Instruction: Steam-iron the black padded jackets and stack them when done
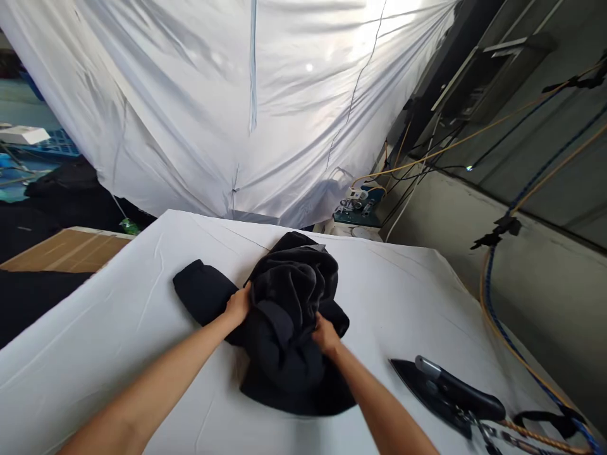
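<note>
A black jacket (284, 360) lies bunched up in the middle of the white-covered table (156, 354). Its soft, plush-looking lining (294, 278) is folded into thick creases on top, and one sleeve (203, 291) sticks out to the left. My left hand (239, 304) grips the jacket's left side, close to where that sleeve begins. On the right side of the bundle, my right hand (325, 335) has its fingers closed on the cloth. The fingertips of both hands are partly hidden in the dark fabric.
A steam iron (441, 392) with a black handle rests at the table's front right, its cord and hose (535, 436) trailing right. White sheeting (213, 114) hangs behind the table. A small machine (358, 205) stands beyond the far edge. Cardboard (66, 249) lies at left.
</note>
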`<state>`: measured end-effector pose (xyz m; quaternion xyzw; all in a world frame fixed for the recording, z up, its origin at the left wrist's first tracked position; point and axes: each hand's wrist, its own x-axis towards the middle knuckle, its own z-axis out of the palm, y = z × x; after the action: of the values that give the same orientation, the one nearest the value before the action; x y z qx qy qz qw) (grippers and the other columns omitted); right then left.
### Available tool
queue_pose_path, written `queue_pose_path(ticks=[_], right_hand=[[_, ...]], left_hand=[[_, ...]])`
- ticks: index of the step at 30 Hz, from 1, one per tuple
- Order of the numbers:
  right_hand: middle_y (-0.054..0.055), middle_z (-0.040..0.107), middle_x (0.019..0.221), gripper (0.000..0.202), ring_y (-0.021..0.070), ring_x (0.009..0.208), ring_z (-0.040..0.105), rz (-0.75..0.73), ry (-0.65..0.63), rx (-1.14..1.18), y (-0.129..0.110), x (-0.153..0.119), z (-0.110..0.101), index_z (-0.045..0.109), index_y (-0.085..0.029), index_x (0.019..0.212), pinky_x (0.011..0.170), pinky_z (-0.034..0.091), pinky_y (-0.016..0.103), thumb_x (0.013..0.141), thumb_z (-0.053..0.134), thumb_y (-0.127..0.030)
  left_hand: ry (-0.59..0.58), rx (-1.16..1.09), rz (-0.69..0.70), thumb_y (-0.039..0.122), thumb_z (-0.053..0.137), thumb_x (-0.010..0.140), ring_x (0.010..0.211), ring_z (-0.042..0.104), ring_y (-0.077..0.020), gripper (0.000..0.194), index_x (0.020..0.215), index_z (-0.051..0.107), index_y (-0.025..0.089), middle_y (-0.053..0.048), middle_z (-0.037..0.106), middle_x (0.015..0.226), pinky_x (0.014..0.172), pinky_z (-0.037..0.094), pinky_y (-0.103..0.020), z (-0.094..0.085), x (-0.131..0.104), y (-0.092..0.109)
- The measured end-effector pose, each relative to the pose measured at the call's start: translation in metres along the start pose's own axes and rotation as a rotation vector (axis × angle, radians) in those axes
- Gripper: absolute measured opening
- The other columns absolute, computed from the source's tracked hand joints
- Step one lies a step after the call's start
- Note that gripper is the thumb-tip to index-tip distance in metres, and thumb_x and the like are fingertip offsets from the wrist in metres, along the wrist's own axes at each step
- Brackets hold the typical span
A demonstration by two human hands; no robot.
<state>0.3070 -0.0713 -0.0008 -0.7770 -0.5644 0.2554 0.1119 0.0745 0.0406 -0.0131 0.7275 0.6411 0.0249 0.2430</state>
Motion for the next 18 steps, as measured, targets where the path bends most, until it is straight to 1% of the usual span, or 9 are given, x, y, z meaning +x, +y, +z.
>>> queue_pose_path(ticks=[2, 4, 6, 8, 10, 12, 15, 16, 18], right_hand=[[0.006, 0.064, 0.094, 0.047, 0.0233, 0.090, 0.059, 0.017, 0.087, -0.109, -0.002, 0.014, -0.042, 0.056, -0.024, 0.116, 0.075, 0.043, 0.029, 0.069, 0.055, -0.014], [0.009, 0.057, 0.106, 0.055, 0.0238, 0.095, 0.055, 0.032, 0.223, -0.180, -0.004, 0.026, -0.092, 0.046, -0.028, 0.126, 0.079, 0.040, 0.033, 0.073, 0.048, -0.012], [0.009, 0.052, 0.109, 0.056, 0.0218, 0.092, 0.054, -0.007, 0.464, -0.323, -0.010, 0.032, -0.138, 0.046, -0.031, 0.127, 0.075, 0.040, 0.031, 0.074, 0.046, -0.011], [0.010, 0.050, 0.108, 0.056, 0.0223, 0.091, 0.052, -0.083, 0.696, -0.487, -0.021, 0.031, -0.169, 0.049, -0.033, 0.124, 0.073, 0.039, 0.031, 0.073, 0.047, -0.010], [0.010, 0.049, 0.107, 0.058, 0.0251, 0.095, 0.049, -0.176, 0.823, -0.606, -0.031, 0.027, -0.179, 0.049, -0.034, 0.124, 0.076, 0.038, 0.034, 0.072, 0.049, -0.010], [0.011, 0.047, 0.113, 0.063, 0.0290, 0.105, 0.043, -0.268, 0.855, -0.674, -0.032, 0.021, -0.166, 0.044, -0.037, 0.128, 0.082, 0.035, 0.040, 0.072, 0.051, -0.010], [0.008, 0.036, 0.133, 0.064, 0.0332, 0.121, 0.027, -0.368, 0.780, -0.702, -0.014, 0.008, -0.110, 0.035, -0.043, 0.131, 0.091, 0.026, 0.050, 0.077, 0.051, -0.013], [0.006, 0.034, 0.136, 0.059, 0.0330, 0.124, 0.024, -0.386, 0.700, -0.678, -0.005, 0.001, -0.084, 0.038, -0.043, 0.130, 0.093, 0.024, 0.052, 0.079, 0.050, -0.014], [0.002, 0.041, 0.133, 0.040, 0.0302, 0.123, 0.029, -0.430, 0.420, -0.564, 0.016, -0.015, -0.035, 0.053, -0.041, 0.117, 0.095, 0.025, 0.051, 0.084, 0.045, -0.020]], left_hand=[[0.186, -0.033, 0.041, 0.033, 0.045, 0.079, 0.092, 0.060, -0.0255, 0.045, 0.123, 0.041, 0.024, -0.008, 0.063, 0.099, 0.071, 0.044, -0.032, -0.025, 0.013, 0.005], [0.444, -0.085, 0.137, 0.033, 0.052, 0.074, 0.092, 0.059, -0.0240, 0.045, 0.117, 0.044, 0.023, -0.006, 0.062, 0.096, 0.073, 0.044, -0.031, -0.058, 0.028, 0.015], [0.688, -0.112, 0.258, 0.028, 0.052, 0.072, 0.092, 0.057, -0.0232, 0.038, 0.108, 0.049, 0.019, -0.007, 0.060, 0.095, 0.076, 0.044, -0.031, -0.092, 0.043, 0.028], [0.894, -0.113, 0.351, 0.024, 0.051, 0.072, 0.095, 0.054, -0.0244, 0.034, 0.105, 0.050, 0.015, -0.010, 0.057, 0.095, 0.081, 0.043, -0.035, -0.122, 0.053, 0.035], [1.004, -0.078, 0.414, 0.023, 0.051, 0.071, 0.100, 0.051, -0.0264, 0.036, 0.105, 0.051, 0.012, -0.013, 0.054, 0.098, 0.087, 0.041, -0.038, -0.139, 0.056, 0.030], [0.984, -0.010, 0.452, 0.022, 0.052, 0.071, 0.103, 0.048, -0.0277, 0.040, 0.110, 0.050, 0.013, -0.014, 0.051, 0.103, 0.088, 0.041, -0.039, -0.138, 0.049, 0.008], [0.761, 0.114, 0.377, 0.020, 0.051, 0.072, 0.105, 0.048, -0.0269, 0.052, 0.124, 0.043, 0.019, -0.014, 0.043, 0.118, 0.083, 0.044, -0.037, -0.108, 0.018, -0.048], [0.657, 0.158, 0.297, 0.021, 0.051, 0.073, 0.104, 0.049, -0.0264, 0.057, 0.128, 0.039, 0.023, -0.013, 0.037, 0.125, 0.082, 0.045, -0.037, -0.094, 0.004, -0.070], [0.448, 0.248, 0.192, 0.019, 0.046, 0.076, 0.103, 0.051, -0.0242, 0.061, 0.133, 0.032, 0.034, -0.009, 0.029, 0.131, 0.082, 0.045, -0.037, -0.066, -0.026, -0.110]])
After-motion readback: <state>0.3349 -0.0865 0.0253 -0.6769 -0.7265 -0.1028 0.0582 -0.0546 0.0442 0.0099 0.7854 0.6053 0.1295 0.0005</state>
